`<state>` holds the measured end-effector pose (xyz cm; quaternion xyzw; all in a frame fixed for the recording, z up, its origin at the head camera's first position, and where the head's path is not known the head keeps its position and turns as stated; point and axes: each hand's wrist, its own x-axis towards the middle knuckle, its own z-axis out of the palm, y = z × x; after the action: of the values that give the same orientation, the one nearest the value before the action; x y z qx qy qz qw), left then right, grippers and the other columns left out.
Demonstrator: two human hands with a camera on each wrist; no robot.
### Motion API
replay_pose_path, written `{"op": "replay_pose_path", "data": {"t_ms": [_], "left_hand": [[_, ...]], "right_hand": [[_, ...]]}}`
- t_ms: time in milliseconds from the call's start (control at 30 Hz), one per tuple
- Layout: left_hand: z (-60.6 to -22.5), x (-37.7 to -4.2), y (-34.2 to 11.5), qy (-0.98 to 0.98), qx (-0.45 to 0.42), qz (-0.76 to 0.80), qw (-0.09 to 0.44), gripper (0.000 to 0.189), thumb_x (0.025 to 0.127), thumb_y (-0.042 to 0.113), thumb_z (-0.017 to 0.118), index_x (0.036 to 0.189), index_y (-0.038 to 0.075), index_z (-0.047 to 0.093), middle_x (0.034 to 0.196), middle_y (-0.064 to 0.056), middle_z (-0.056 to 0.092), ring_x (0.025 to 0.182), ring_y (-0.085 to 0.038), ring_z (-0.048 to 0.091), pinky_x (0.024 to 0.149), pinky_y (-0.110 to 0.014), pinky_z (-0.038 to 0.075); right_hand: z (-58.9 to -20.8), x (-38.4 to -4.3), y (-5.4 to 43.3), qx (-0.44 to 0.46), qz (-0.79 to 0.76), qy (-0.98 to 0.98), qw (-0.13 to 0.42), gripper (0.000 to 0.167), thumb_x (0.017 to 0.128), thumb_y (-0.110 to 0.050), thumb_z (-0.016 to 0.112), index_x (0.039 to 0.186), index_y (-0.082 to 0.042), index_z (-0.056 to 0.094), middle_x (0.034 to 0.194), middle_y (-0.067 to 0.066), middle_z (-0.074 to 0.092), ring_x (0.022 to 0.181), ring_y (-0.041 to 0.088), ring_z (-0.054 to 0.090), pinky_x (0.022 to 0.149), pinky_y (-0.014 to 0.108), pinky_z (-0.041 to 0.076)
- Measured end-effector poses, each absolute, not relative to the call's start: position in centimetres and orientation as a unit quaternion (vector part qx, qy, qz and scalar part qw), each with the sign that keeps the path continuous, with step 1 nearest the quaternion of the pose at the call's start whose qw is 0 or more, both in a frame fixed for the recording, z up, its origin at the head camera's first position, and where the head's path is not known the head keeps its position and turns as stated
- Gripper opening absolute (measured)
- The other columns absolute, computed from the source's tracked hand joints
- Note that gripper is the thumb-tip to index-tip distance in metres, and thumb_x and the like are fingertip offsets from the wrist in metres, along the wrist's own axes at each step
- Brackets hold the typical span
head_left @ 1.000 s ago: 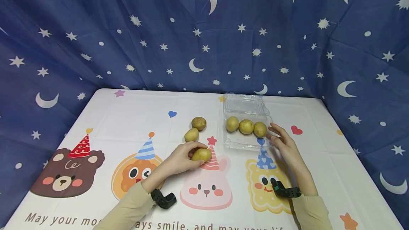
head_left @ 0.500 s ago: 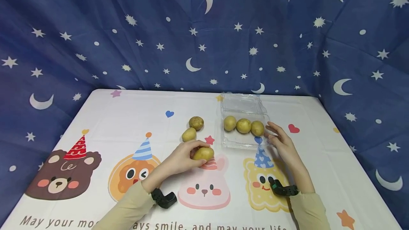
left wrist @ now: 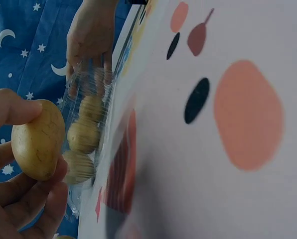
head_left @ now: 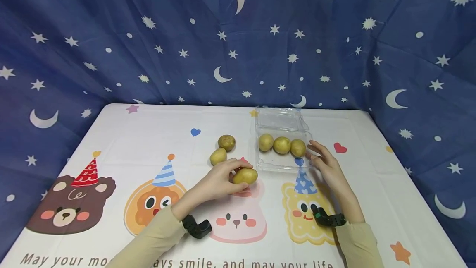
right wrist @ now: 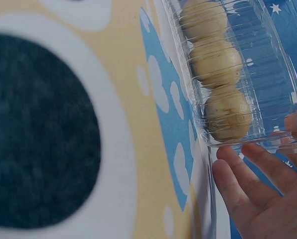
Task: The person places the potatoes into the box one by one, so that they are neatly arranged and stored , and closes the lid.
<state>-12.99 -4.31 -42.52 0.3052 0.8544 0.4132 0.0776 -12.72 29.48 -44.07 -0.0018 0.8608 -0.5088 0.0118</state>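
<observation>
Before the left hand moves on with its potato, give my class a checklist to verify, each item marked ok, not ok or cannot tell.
1. Left hand grips the held potato: ok, between thumb and fingers.
2. Lid of the clear container open: ok, folded back.
3. Space inside: ok, bare floor in front of the three potatoes.
4. Right hand steadying the container firmly: cannot tell; fingers are at its right side, pressure doesn't show.
5. No loose potatoes outside: not ok, two lie on the table.

Held potato (head_left: pixel 247 176) partly hidden by left hand (head_left: pixel 221 180)
</observation>
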Motion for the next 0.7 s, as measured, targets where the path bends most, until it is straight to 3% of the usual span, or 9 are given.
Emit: {"op": "replay_pose_path", "data": {"t_ms": [167, 333, 533, 700], "left_hand": [[-42.0, -13.2, -3.3, 0.851, 0.316, 0.411, 0.078, 0.043, 0.08, 0.019, 0.074, 0.122, 0.021, 0.063, 0.112, 0.005, 0.065, 0.087, -0.009, 0.054, 0.076, -0.026, 0.049], [-41.4, -13.3, -2.5, 0.842, 0.33, 0.419, 0.082, 0.044, 0.081, 0.019, 0.074, 0.123, 0.02, 0.062, 0.116, 0.004, 0.065, 0.087, -0.009, 0.055, 0.075, -0.031, 0.052], [-40.9, -13.7, -1.4, 0.841, 0.34, 0.413, 0.076, 0.044, 0.08, 0.019, 0.073, 0.122, 0.022, 0.062, 0.113, 0.005, 0.065, 0.087, -0.008, 0.055, 0.075, -0.025, 0.051], [-40.5, -14.2, -0.5, 0.839, 0.347, 0.413, 0.077, 0.044, 0.081, 0.021, 0.074, 0.123, 0.021, 0.062, 0.113, 0.004, 0.064, 0.093, -0.01, 0.056, 0.081, -0.027, 0.052]], "right_hand": [[-44.1, -12.8, 29.5, 0.0, -0.5, 0.866, 0.01, 0.051, 0.102, -0.019, 0.04, 0.151, -0.013, 0.029, 0.15, 0.017, 0.04, 0.127, 0.03, 0.052, 0.087, 0.005, 0.04], [-44.1, -12.8, 29.5, -0.001, -0.504, 0.864, 0.012, 0.05, 0.102, -0.019, 0.041, 0.15, -0.013, 0.029, 0.149, 0.017, 0.04, 0.124, 0.019, 0.055, 0.087, 0.005, 0.04], [-44.1, -12.8, 29.5, -0.002, -0.504, 0.863, 0.011, 0.05, 0.102, -0.018, 0.04, 0.15, -0.012, 0.029, 0.149, 0.019, 0.04, 0.127, 0.036, 0.051, 0.086, 0.004, 0.04], [-44.1, -12.8, 29.4, 0.005, -0.502, 0.865, 0.015, 0.051, 0.102, -0.018, 0.04, 0.151, -0.013, 0.028, 0.15, 0.017, 0.04, 0.128, 0.037, 0.05, 0.086, 0.005, 0.04]]}}
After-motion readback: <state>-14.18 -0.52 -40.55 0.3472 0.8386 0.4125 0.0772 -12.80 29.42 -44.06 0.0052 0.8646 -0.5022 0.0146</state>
